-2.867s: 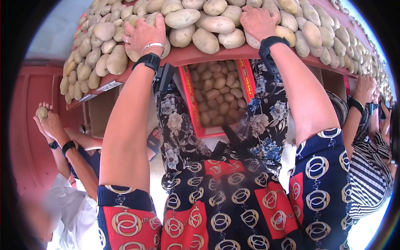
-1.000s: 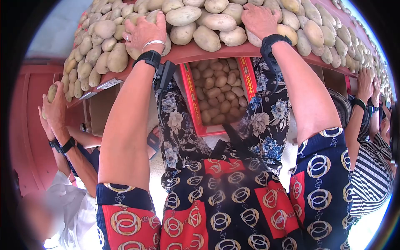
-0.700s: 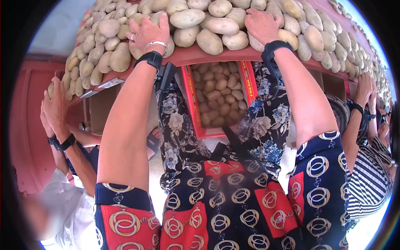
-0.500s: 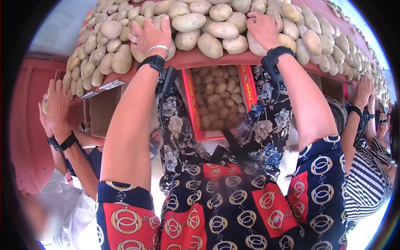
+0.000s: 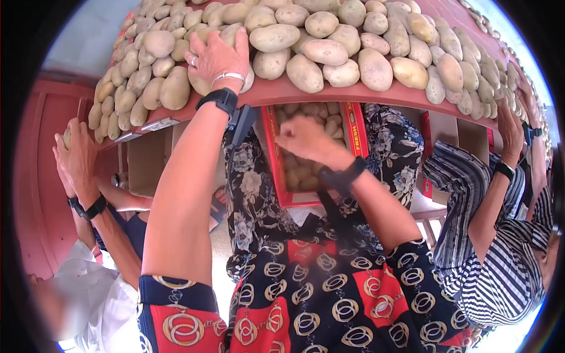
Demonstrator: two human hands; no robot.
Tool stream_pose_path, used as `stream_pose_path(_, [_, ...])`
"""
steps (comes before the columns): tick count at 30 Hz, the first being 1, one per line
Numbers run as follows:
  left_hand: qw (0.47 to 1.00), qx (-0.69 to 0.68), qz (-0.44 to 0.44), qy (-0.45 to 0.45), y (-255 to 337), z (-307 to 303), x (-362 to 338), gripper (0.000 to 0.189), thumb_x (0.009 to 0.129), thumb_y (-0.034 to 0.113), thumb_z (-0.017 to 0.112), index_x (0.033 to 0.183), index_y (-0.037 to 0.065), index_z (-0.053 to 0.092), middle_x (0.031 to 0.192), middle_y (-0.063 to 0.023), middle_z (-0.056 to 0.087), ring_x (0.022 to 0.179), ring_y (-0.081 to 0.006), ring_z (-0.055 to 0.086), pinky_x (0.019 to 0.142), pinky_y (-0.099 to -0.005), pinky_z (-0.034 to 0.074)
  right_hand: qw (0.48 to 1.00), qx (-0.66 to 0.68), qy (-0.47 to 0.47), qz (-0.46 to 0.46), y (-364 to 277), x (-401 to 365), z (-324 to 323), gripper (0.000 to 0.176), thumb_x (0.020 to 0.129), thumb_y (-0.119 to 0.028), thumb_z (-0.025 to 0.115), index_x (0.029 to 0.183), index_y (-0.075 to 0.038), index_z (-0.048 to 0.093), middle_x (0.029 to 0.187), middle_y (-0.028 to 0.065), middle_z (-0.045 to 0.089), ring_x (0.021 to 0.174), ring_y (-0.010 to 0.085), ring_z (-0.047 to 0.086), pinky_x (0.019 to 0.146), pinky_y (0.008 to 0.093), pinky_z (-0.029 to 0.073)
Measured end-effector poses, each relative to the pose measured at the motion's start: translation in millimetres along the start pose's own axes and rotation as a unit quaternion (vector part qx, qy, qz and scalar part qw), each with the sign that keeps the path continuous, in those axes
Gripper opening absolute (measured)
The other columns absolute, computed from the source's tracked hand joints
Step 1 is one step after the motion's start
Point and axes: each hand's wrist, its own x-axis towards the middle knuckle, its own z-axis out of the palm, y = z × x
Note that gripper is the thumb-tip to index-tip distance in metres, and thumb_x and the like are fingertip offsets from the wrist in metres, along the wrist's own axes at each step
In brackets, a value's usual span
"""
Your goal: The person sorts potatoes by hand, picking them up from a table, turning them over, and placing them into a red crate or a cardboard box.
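Note:
My left hand (image 5: 220, 57), with a ring and a bracelet, rests on the potatoes (image 5: 274, 37) at the table's near edge, its fingers spread over them. Partly under that palm a potato (image 5: 199, 80) shows. My right hand (image 5: 309, 140) is over the box (image 5: 271, 138), a red and yellow one between my knees. Its fingers are curled in and slightly blurred; anything within them is hidden. Many potatoes (image 5: 307, 167) lie inside the box.
The red table (image 5: 353, 92) carries a wide heap of potatoes. At the left, a person's hands (image 5: 76, 154) hold a potato. Another person's hand (image 5: 511, 130) touches the heap at the right. Cardboard boxes (image 5: 147, 159) stand under the table.
My right hand has left the heap and come down over the box. My left hand stays on the potatoes with little movement. The person at the right has shifted, showing striped trousers.

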Motion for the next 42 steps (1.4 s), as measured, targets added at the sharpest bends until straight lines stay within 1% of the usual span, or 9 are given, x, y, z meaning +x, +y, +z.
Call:
stream_pose_path(4, [0.999,-0.022,0.032,0.018,-3,2,-1,0.061,0.077,0.055,0.055,0.114,0.006,0.055,0.138,-0.0183,0.030,0.122,-0.0450,0.028,0.095,-0.0573,0.029,0.981,-0.129,-0.116,0.085,75,34,33,0.024,0.070,-0.019,0.056,0.078,0.002,0.064,0.080,0.0220,0.063,0.082,0.0368,0.061,0.074,0.0407,0.048])
stream_pose_path(7, [0.998,-0.025,0.042,0.026,-1,-2,-3,0.058,0.077,0.053,0.057,0.113,0.007,0.055,0.138,-0.0187,0.031,0.121,-0.0442,0.029,0.095,-0.0562,0.029,0.985,-0.132,0.014,0.108,119,47,44,0.022,0.073,-0.019,0.056,0.077,0.002,0.064,0.078,0.0189,0.064,0.075,0.0359,0.061,0.072,0.0427,0.048])
stream_pose_path(9, [0.998,-0.027,0.040,0.029,1,-4,-5,0.055,0.078,0.050,0.057,0.113,0.007,0.055,0.138,-0.0190,0.031,0.121,-0.0432,0.030,0.096,-0.0550,0.029,0.963,-0.202,-0.042,0.175,135,52,34,0.034,0.075,-0.024,0.054,0.099,-0.002,0.063,0.110,0.0204,0.059,0.104,0.0335,0.056,0.089,0.0410,0.044])
stream_pose_path(11, [0.999,-0.015,0.042,0.028,0,-3,-5,0.054,0.079,0.049,0.057,0.113,0.008,0.054,0.137,-0.0188,0.033,0.122,-0.0425,0.029,0.098,-0.0538,0.028,0.955,-0.164,0.019,0.245,164,52,33,0.046,0.078,-0.026,0.052,0.119,-0.005,0.053,0.126,0.0197,0.048,0.116,0.0315,0.049,0.092,0.0429,0.042])
stream_pose_path(13, [0.999,-0.012,0.042,0.007,7,-13,-6,0.054,0.082,0.048,0.054,0.113,0.004,0.054,0.136,-0.0213,0.033,0.123,-0.0406,0.032,0.102,-0.0471,0.025,0.951,-0.179,0.042,0.247,189,54,33,0.050,0.078,-0.026,0.053,0.123,-0.006,0.047,0.130,0.0191,0.042,0.119,0.0319,0.044,0.095,0.0431,0.040])
stream_pose_path(17, [0.997,0.005,0.076,0.025,3,-10,-7,0.052,0.083,0.046,0.054,0.113,0.003,0.053,0.136,-0.0213,0.033,0.122,-0.0408,0.032,0.102,-0.0467,0.025,0.928,-0.233,0.108,0.271,235,70,46,0.071,0.078,-0.028,0.054,0.139,-0.009,0.024,0.147,0.0165,0.016,0.134,0.0332,0.023,0.103,0.0439,0.031])
stream_pose_path(19, [0.997,-0.002,0.080,0.020,3,-12,-6,0.051,0.084,0.045,0.053,0.113,0.002,0.052,0.136,-0.0217,0.033,0.122,-0.0408,0.032,0.102,-0.0459,0.025,0.934,-0.241,0.160,0.209,285,87,69,0.080,0.072,-0.030,0.062,0.140,-0.013,0.025,0.141,0.0160,0.031,0.131,0.0294,0.030,0.105,0.0417,0.031])
stream_pose_path(35, [0.994,-0.027,0.107,0.005,6,-16,-8,0.039,0.087,0.029,0.054,0.109,-0.003,0.052,0.133,-0.0291,0.033,0.124,-0.0394,0.032,0.102,-0.0444,0.023,0.947,-0.115,0.130,0.269,320,82,48,0.083,0.068,-0.029,0.065,0.140,-0.013,0.026,0.139,0.0160,0.035,0.128,0.0278,0.036,0.103,0.0397,0.034])
stream_pose_path(42, [0.994,-0.038,0.106,0.001,6,-14,-9,0.039,0.088,0.029,0.053,0.109,-0.004,0.052,0.133,-0.0301,0.032,0.124,-0.0398,0.032,0.102,-0.0441,0.023,0.955,-0.053,0.084,0.281,320,81,110,0.084,0.067,-0.029,0.066,0.139,-0.014,0.027,0.138,0.0159,0.037,0.127,0.0271,0.038,0.102,0.0389,0.036])
